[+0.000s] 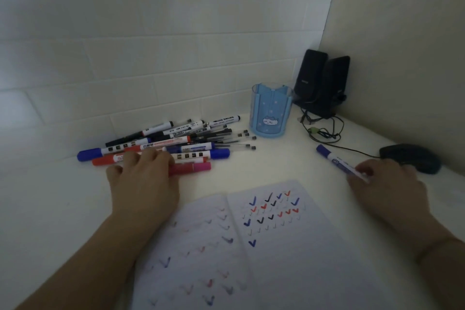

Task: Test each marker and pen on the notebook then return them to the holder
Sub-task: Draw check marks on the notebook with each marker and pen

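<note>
An open notebook (276, 246) lies at the front of the white desk, its pages covered in blue, red and black tick marks. Behind it on the left is a heap of markers and pens (176, 141). My left hand (143, 178) rests on the near edge of that heap, its fingers curled over a red marker (105, 160) and a pink one (198, 167). My right hand (385, 184) holds a capped blue marker (334, 158) by its rear end, cap pointing back and left. The blue pen holder (270, 113) with a cat picture stands upright behind, nothing showing inside it.
Two black speakers (322, 83) stand in the back right corner, with tangled cables (324, 128) on the desk in front of them. A dark computer mouse (412, 157) lies just behind my right hand. Tiled wall runs along the back, plain wall on the right.
</note>
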Tool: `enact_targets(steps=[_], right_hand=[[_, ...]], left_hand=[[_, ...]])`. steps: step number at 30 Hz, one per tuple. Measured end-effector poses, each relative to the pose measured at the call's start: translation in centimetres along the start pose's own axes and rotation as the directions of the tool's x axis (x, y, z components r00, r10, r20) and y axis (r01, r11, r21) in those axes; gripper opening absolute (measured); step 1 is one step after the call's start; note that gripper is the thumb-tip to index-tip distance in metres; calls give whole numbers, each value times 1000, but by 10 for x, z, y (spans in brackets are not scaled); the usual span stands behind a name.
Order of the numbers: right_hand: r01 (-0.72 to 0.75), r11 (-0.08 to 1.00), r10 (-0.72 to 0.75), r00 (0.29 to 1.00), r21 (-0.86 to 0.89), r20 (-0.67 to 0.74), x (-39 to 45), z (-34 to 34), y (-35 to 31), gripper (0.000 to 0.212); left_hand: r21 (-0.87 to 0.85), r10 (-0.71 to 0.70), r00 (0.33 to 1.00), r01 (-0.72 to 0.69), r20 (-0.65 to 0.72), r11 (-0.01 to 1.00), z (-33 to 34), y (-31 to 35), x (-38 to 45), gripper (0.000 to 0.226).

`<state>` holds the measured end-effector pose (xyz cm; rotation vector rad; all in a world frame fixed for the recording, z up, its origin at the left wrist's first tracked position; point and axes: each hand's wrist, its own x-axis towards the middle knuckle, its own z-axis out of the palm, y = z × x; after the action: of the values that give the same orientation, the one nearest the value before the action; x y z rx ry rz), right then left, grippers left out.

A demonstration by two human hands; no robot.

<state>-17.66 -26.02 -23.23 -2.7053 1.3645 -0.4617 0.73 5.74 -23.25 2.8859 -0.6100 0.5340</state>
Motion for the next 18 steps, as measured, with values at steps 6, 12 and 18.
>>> enact_targets(steps=[6, 12, 18], right_hand=[[154, 987, -159, 960, -37, -232, -6, -5, -7, 41], [607, 514, -630, 747, 606, -215, -74, -42, -62, 49], [461, 208, -593, 761, 863, -264, -97, -45, -72, 19]], left_hand=[[-33, -22, 1000, 21, 0, 999, -4, 1, 2, 23], [-295, 488, 740, -648, -463, 702, -44, 47, -26, 18], [-493, 622, 718, -682, -312, 539, -40, 58, -47, 28]])
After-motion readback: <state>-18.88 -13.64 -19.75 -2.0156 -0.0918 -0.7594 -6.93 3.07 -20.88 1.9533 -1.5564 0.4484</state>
